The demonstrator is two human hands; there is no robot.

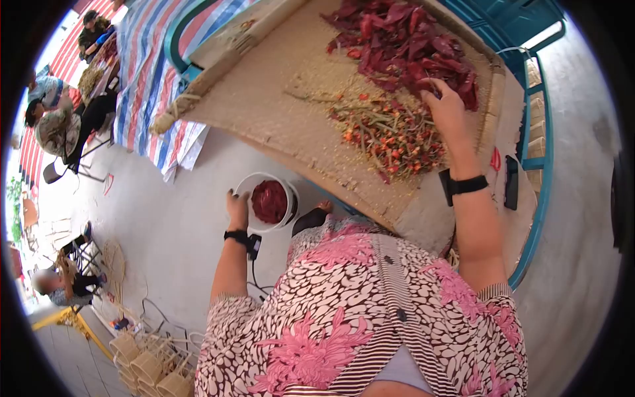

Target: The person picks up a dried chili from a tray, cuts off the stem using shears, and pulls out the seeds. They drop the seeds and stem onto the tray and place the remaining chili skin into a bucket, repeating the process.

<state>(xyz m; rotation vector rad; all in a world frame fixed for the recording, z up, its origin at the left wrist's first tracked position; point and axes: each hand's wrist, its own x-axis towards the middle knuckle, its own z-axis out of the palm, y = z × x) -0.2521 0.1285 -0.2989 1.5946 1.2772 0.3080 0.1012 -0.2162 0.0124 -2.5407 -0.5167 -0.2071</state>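
Note:
On a slanted woven tray (258, 92), a heap of dark red dried chilies (410, 43) lies at the far right. My right hand (448, 109) reaches over the heap's near edge, thumb and forefinger curled around a dried chili. Just below is a pile of chili stems and orange-red scraps (393, 142), with pale seeds (317, 73) scattered around it. Lower down, my left hand (238, 210) is beside the rim of a white bucket (291, 210), its thumb and finger apart with nothing visible between them. Dried red chilies (269, 202) lie inside the bucket.
A dark phone (511, 182) and a small red object (495, 159) lie right of the tray. A teal metal frame (544, 165) borders that side. A striped sheet (152, 73) hangs at upper left. People sit along the left; woven baskets (149, 364) stand at lower left.

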